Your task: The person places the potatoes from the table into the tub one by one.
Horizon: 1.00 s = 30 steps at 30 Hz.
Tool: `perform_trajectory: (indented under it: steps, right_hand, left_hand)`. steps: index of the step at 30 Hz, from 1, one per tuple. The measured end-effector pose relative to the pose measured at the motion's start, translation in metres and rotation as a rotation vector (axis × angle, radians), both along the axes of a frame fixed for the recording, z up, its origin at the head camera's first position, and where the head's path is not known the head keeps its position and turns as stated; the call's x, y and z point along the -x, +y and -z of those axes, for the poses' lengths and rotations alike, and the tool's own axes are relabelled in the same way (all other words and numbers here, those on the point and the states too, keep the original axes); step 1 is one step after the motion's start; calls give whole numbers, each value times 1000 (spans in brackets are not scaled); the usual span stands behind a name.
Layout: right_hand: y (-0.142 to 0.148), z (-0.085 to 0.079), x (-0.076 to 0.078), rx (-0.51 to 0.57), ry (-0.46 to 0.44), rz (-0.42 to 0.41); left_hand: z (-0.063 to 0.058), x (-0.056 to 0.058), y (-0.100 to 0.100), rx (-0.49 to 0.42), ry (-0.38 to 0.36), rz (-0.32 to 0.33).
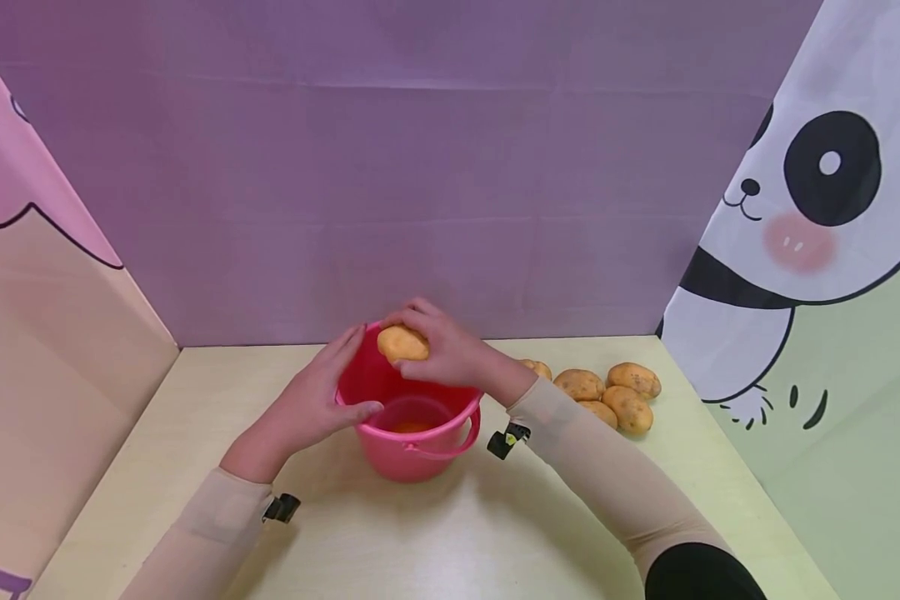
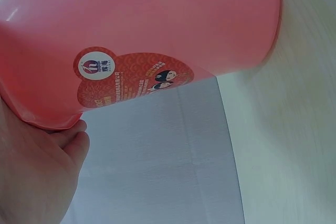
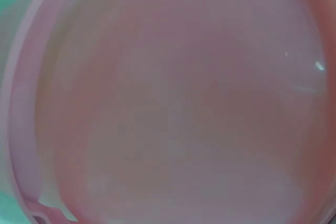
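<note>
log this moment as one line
right hand: holds potato over bucket | left hand: grips bucket | other potatoes: on table at right

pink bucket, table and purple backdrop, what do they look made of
Pink bucket: almost surely plastic, smooth and glossy, with bright glints on its wall.
Table: pale wood or wood-look laminate, slightly shiny, with faint grain streaks; I can't tell which.
Purple backdrop: probably matte cloth, given its fold creases, though vinyl is possible.
</note>
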State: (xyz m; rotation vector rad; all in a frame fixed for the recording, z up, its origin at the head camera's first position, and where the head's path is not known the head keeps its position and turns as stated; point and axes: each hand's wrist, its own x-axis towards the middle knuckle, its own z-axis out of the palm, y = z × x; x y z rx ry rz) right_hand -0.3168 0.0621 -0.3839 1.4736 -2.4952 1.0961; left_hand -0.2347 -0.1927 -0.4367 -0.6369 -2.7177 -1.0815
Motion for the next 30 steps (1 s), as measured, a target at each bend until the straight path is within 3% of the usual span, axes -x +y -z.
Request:
perform_trajectory:
  steps: [18,25,30]
  right_hand:
    - [2,-1,-2,-69,6,-3]
    - [7,-1,-2,58,68,5]
    - [22,-4,-6,122,98,62]
  left_hand:
    - [0,0,1,20,18,14]
    - [0,1,0,19,8,9]
    - [0,1,1,19,12,13]
